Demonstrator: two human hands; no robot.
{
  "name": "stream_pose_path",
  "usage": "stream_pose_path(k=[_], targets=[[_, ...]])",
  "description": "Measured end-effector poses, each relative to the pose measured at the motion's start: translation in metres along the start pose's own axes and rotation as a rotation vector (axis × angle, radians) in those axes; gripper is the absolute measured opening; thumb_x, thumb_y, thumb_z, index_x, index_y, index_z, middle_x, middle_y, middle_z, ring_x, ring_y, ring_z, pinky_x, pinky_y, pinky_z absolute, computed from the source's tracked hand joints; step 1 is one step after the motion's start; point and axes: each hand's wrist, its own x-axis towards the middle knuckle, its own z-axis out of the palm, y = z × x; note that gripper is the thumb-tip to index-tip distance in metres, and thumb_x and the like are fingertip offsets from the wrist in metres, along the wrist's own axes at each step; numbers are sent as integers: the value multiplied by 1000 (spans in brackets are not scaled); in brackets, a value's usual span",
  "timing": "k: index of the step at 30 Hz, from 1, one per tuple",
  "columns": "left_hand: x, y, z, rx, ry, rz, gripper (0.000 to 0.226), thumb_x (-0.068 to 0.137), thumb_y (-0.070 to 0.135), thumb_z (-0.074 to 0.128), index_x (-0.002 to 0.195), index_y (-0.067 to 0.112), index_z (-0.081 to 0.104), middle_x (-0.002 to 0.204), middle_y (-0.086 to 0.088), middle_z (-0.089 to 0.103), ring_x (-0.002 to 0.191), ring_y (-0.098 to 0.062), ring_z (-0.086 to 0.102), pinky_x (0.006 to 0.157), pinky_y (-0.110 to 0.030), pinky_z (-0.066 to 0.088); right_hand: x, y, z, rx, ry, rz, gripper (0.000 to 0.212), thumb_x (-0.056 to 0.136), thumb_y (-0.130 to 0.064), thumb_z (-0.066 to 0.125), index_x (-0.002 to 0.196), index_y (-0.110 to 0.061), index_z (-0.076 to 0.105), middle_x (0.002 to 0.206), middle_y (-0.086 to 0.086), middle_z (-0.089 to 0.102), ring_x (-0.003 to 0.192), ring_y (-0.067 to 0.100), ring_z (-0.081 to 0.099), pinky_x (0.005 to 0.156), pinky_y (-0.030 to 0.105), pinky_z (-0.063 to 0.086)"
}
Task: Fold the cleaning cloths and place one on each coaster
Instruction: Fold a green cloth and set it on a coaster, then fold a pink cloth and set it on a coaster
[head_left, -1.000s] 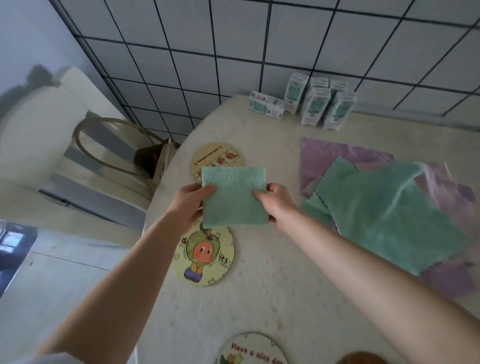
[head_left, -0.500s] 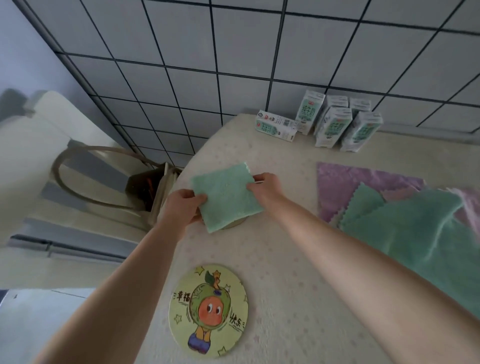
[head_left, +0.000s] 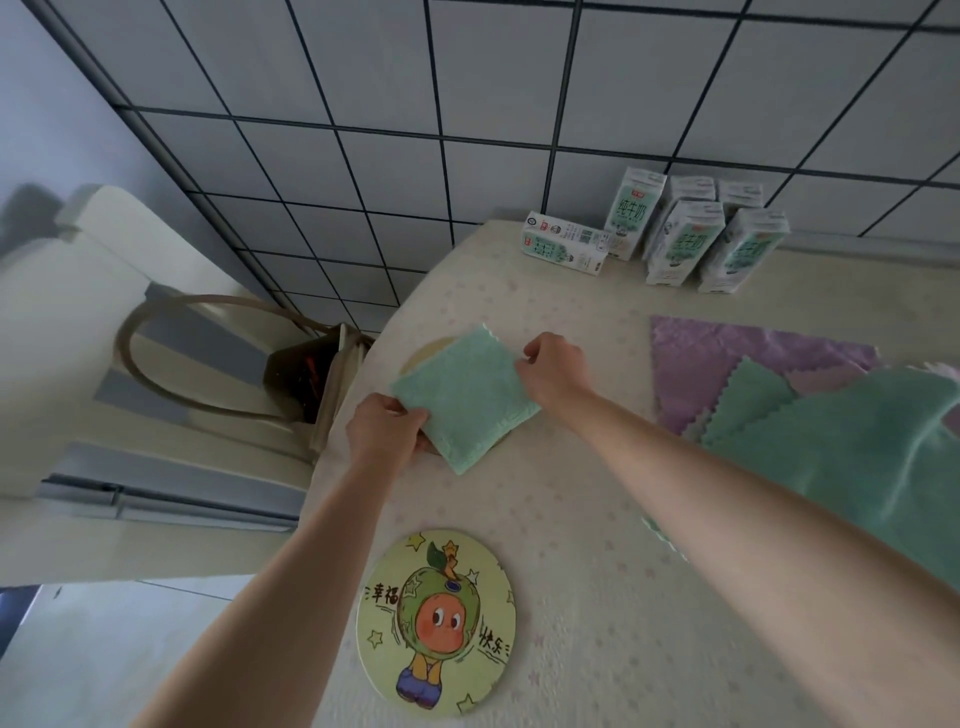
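Pinching the folded green cloth (head_left: 465, 400) at opposite sides, both hands are closed on it: the left hand (head_left: 382, 434) grips its near-left edge with curled fingers, and the right hand (head_left: 556, 371) grips its far-right edge between thumb and fingertips. The cloth lies low over the far coaster (head_left: 428, 351). Only a pale arc of that coaster shows beyond the cloth's far-left side. Whether the cloth already rests fully on it I cannot tell.

The likely slip is in the release. The cloth looks shifted toward the person compared with the coaster beneath, so letting go now could leave it hanging off one side. A fold may also spring open if one hand lets go before the other. The table (head_left: 597, 519) edge runs just left of the cloth, so a sideways tug could nudge coaster and cloth toward the drop. A dark bag (head_left: 306, 379) sits on a chair (head_left: 130, 260) there.

Nearer the person than the cloth lies a cartoon coaster (head_left: 436, 623), bare and waiting. To the cloth's right the unfolded cloths are heaped, a green one (head_left: 857, 452) over a purple one (head_left: 727, 353). The right forearm crosses in front of them. Beyond the cloth, against the tiled wall, stand milk cartons (head_left: 685, 239), with one lying carton (head_left: 563, 247) beside them, all well apart from the work.
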Motion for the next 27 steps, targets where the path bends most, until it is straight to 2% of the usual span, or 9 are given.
stream_pose_path(k=[3, 6, 9, 13, 16, 19, 22, 25, 27], targets=[[-13, 8, -10, 215, 80, 90, 26, 83, 23, 64, 105, 17, 54, 90, -4, 63, 71, -18, 61, 59, -32, 51, -9, 11, -21, -31, -1, 6, 25, 86, -15, 52, 109, -12, 61, 112, 9, 62, 104, 27, 56, 82, 31, 45], [-36, 16, -13, 389, 65, 270, 30, 88, 20, 56, 117, 18, 49, 95, -2, 61, 75, -21, 61, 64, -40, 55, -26, 27, -42, -55, 6, 7, 23, 85, -14, 50, 104, -15, 63, 111, 9, 64, 103, 28, 57, 80, 29, 45], [-65, 26, -4, 558, 10, 460, 28, 90, 22, 55, 118, 19, 49, 102, 0, 62, 82, -19, 60, 67, -38, 53, -52, 47, -65, -69, -4, -17, 24, 87, -14, 47, 105, -14, 63, 110, 8, 64, 99, 26, 57, 82, 31, 48], [-106, 38, 24, 636, -68, 540, 26, 91, 23, 53, 116, 17, 50, 101, -1, 64, 86, -22, 60, 73, -40, 53, -87, 84, -94, -81, 41, -80, 25, 88, -12, 50, 108, -9, 64, 112, 10, 65, 108, 30, 58, 89, 31, 44], [-140, 36, 54, 645, -104, 585, 25, 88, 25, 53, 111, 17, 53, 101, -4, 65, 88, -27, 61, 74, -40, 53, -115, 119, -115, -113, 70, -129, 17, 87, -13, 54, 98, -7, 65, 104, 15, 68, 102, 32, 61, 81, 32, 44], [-176, 25, 88, 673, -159, 633, 26, 87, 25, 54, 113, 18, 54, 105, -3, 65, 91, -27, 61, 71, -35, 51, -143, 162, -133, -157, 74, -135, 17, 88, -16, 53, 99, -11, 64, 101, 12, 69, 99, 32, 62, 80, 33, 46], [-215, 10, 123, 729, -209, 712, 27, 88, 22, 52, 115, 18, 53, 110, -2, 63, 93, -25, 60, 71, -36, 51, -168, 208, -150, -156, 69, -146, 17, 86, -16, 53, 99, -14, 64, 98, 8, 70, 94, 30, 64, 79, 37, 51], [-250, -10, 159, 842, -240, 951, 33, 85, 14, 52, 118, 16, 54, 112, -3, 60, 103, -26, 56, 76, -38, 51, -193, 251, -162, -161, 99, -142, 21, 82, -10, 57, 103, -11, 64, 100, 11, 69, 93, 30, 64, 80, 37, 52], [-269, -24, 182, 893, -249, 1167, 36, 77, 8, 60, 112, 14, 61, 106, -4, 63, 100, -27, 59, 75, -37, 51, -209, 276, -165, -185, 112, -165, 24, 82, -8, 60, 105, -8, 63, 102, 12, 67, 96, 31, 62, 81, 37, 50]])
